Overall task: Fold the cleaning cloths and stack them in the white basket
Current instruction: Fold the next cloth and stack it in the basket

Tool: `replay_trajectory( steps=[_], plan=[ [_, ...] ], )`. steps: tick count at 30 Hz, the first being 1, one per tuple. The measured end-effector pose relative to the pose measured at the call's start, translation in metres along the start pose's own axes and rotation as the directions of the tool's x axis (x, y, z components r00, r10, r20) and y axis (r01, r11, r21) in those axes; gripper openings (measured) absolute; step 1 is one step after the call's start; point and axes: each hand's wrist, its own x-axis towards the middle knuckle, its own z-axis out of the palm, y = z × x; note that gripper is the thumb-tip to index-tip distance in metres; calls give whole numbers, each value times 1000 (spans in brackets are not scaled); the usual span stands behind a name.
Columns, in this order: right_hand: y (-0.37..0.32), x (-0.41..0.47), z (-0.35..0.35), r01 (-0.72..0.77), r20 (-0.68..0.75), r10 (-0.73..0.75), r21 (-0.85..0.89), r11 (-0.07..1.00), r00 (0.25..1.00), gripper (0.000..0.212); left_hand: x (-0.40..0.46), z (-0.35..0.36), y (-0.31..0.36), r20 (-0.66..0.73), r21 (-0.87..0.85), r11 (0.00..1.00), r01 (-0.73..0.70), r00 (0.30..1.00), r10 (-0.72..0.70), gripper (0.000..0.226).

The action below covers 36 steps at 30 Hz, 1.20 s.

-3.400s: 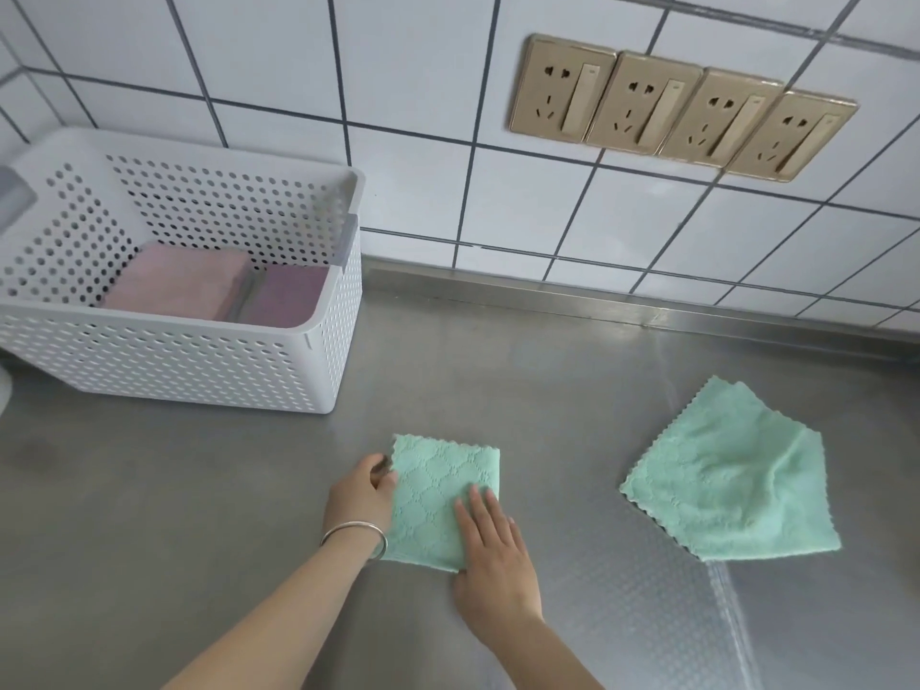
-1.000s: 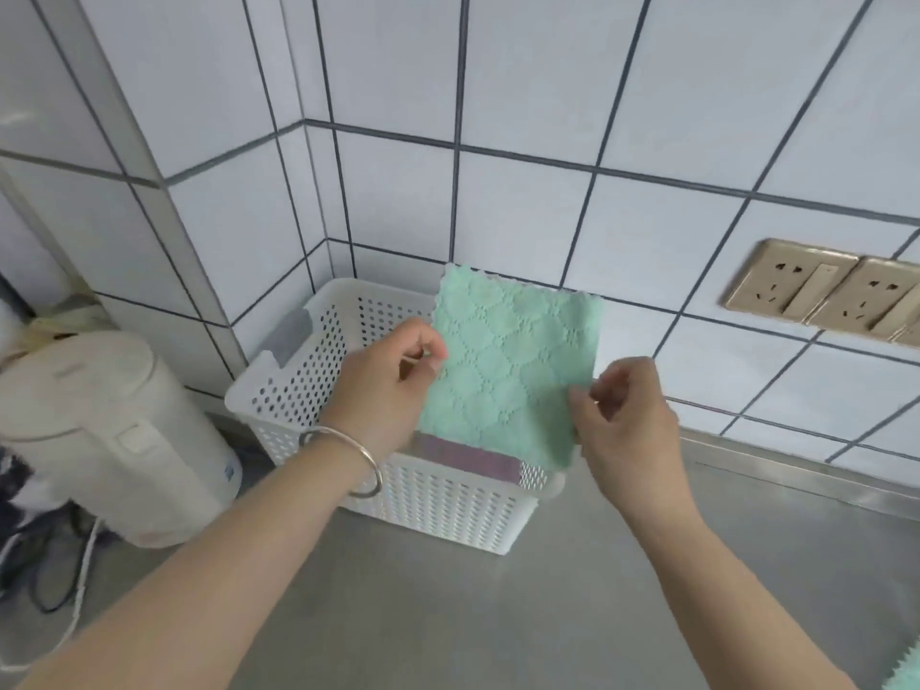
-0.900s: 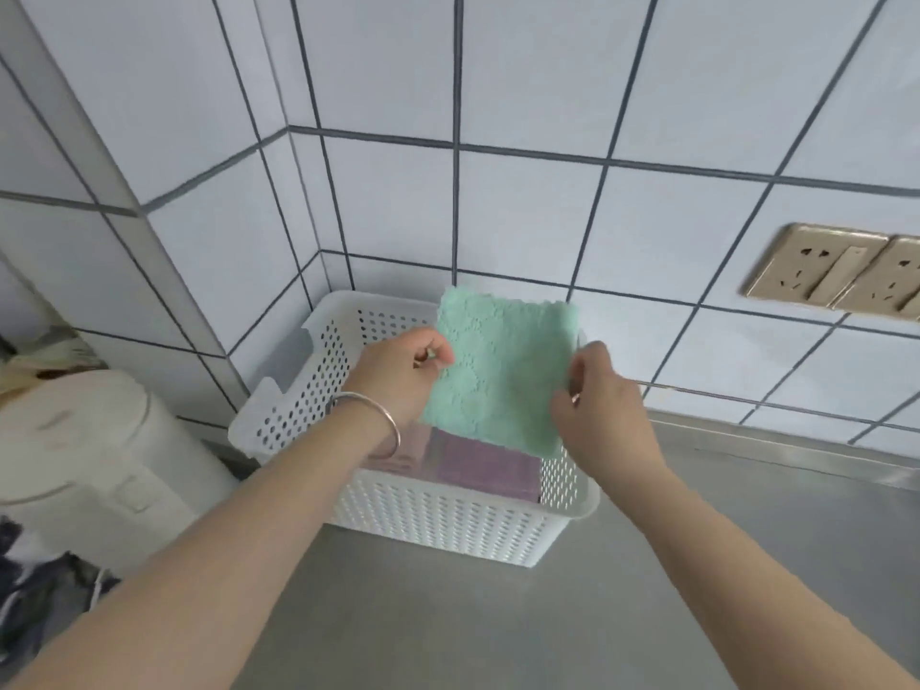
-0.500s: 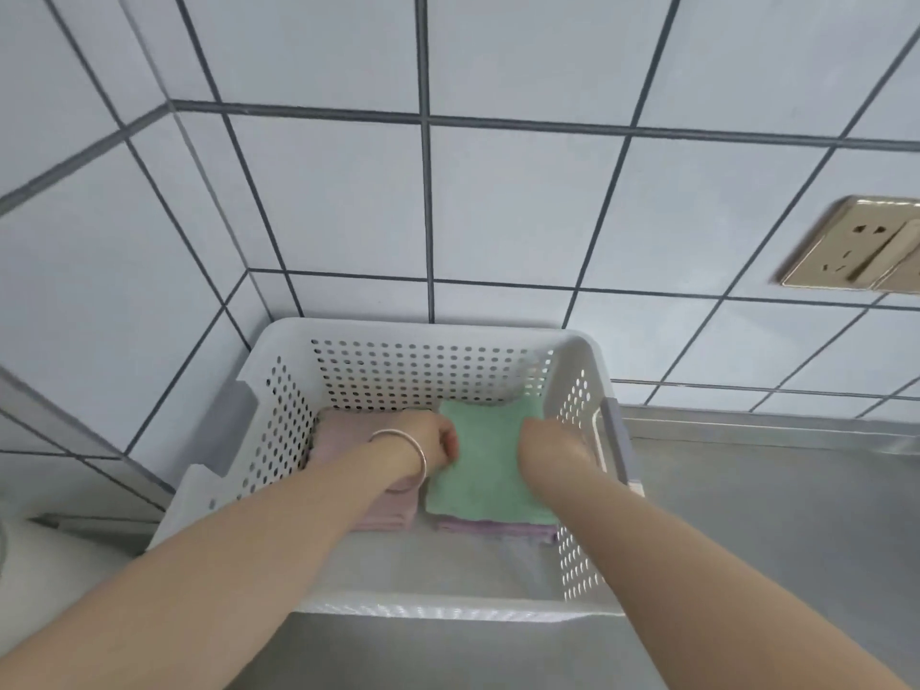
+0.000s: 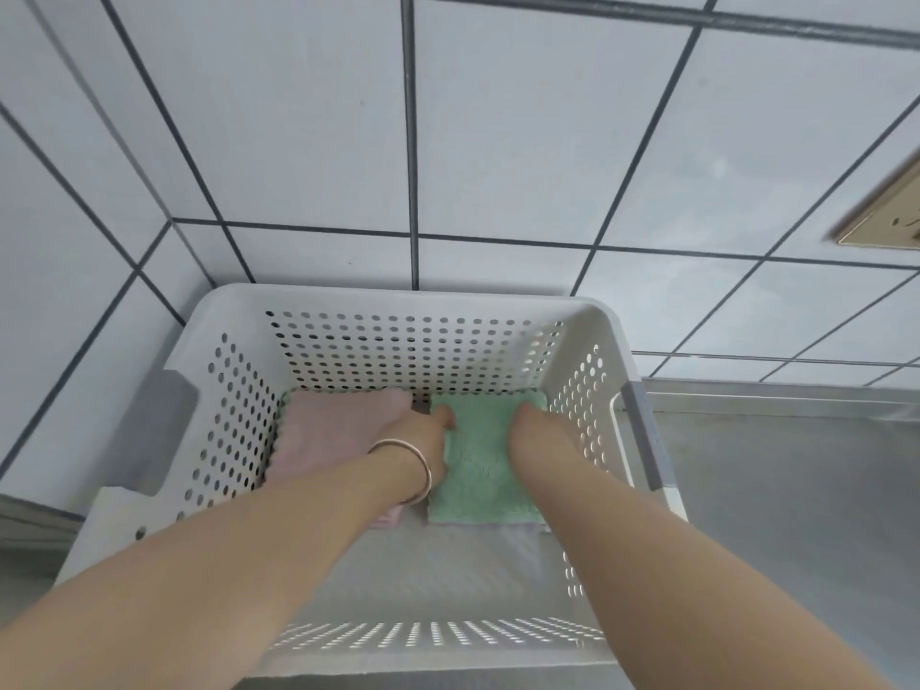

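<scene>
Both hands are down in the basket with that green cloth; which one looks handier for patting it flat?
Probably the right hand: it sits at the green cloth's right edge, while the left hand lies partly over the pink cloth. It's close, though.

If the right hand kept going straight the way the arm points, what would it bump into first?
The right hand points down and away into the white basket, already at the folded green cloth. Going on, it would probably press the cloth first, then meet the perforated back wall; depth is hard to judge.

Right hand [image 5: 528,424] fingers hidden under its own wrist, gold wall socket [image 5: 883,216] cut off — blurred, purple cloth [image 5: 490,525] mostly covered.
</scene>
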Motion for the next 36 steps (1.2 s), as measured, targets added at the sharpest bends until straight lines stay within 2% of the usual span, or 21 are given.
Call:
replay_trajectory(
  steps=[2, 5, 9, 12, 14, 16, 18, 19, 20, 23, 25, 26, 28, 30, 32, 33, 35, 36],
  plan=[
    [-4, -1, -4, -32, 43, 33, -30, 999, 999, 42, -3, -7, 6, 25, 104, 995, -4, 1000, 2, 52],
    [-10, -13, -17, 50, 20, -50, -17, 999, 999, 36, -16, -31, 24, 36, 256, 967, -14, 999, 5, 40],
    [-6, -59, -54, 158, -217, -134, 97, 983, 967, 34, -51, -74, 63, -97, 275, 961, -25, 994, 53, 28],
    [25, -112, -71, 226, -456, -123, 179, 958, 881, 33, -95, -103, 95, -287, 272, 960, -61, 947, 142, 22],
    [59, -145, -63, 292, -669, -75, 218, 931, 740, 27, -124, -109, 118, -443, 246, 956, -163, 858, 260, 20],
    [93, -175, -39, 385, -811, 14, 293, 875, 585, 18, -145, -99, 144, -594, 222, 912, -344, 694, 406, 16],
    [120, -192, -2, 440, -863, 149, 387, 810, 483, 18, -161, -77, 174, -664, 193, 828, -526, 552, 505, 13],
    [137, -199, 19, 441, -857, 226, 444, 780, 463, 24, -164, -60, 191, -664, 163, 793, -587, 529, 528, 15],
    [150, -203, 41, 433, -838, 284, 496, 753, 466, 33, -165, -41, 206, -641, 119, 776, -619, 549, 536, 17],
    [195, -204, 118, 244, -634, 348, 658, 712, 691, 60, -154, 31, 257, -473, -13, 802, -597, 710, 521, 20],
    [226, -202, 169, 125, -530, 383, 692, 711, 757, 52, -142, 82, 283, -326, -89, 815, -573, 790, 519, 29],
    [245, -203, 190, 61, -468, 412, 715, 696, 782, 43, -137, 104, 299, -263, -71, 821, -567, 804, 533, 30],
    [282, -202, 226, -28, -386, 480, 756, 654, 787, 31, -130, 135, 327, -157, 23, 807, -590, 795, 586, 23],
    [326, -195, 262, -120, -336, 533, 752, 649, 777, 27, -123, 156, 362, -97, 80, 776, -625, 770, 631, 21],
    [368, -182, 285, -125, -418, 560, 711, 692, 716, 15, -113, 174, 396, -85, 90, 793, -602, 789, 608, 21],
    [385, -175, 294, -104, -457, 550, 697, 710, 699, 16, -107, 183, 412, -99, 87, 809, -582, 803, 588, 20],
    [414, -157, 313, -97, -521, 470, 591, 801, 713, 26, -98, 202, 441, -135, 78, 842, -534, 831, 540, 20],
    [422, -148, 319, -79, -541, 432, 556, 827, 722, 25, -94, 208, 451, -159, 79, 858, -508, 843, 514, 20]
  ],
)
